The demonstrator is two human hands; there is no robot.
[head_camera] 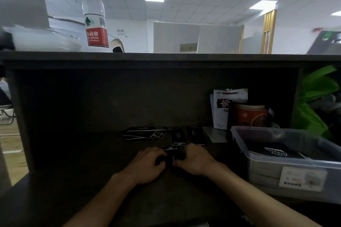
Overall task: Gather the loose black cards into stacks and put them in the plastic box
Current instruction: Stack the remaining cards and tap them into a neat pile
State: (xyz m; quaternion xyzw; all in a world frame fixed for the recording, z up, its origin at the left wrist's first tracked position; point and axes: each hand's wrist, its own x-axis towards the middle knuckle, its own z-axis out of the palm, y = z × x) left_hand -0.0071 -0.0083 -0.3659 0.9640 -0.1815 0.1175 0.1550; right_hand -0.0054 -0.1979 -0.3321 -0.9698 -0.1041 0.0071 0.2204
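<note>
Left hand (147, 165) and right hand (196, 160) pinch a small stack of black cards (172, 153) between them; plastic box (287, 169) lies nearer the right hand.

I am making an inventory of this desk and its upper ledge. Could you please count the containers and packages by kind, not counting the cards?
Water bottle with red cap, on the ledge: 1
Clear plastic box, cards inside: 1
White pouch: 1
Red can: 1
Green bag: 1
Total: 5
</note>
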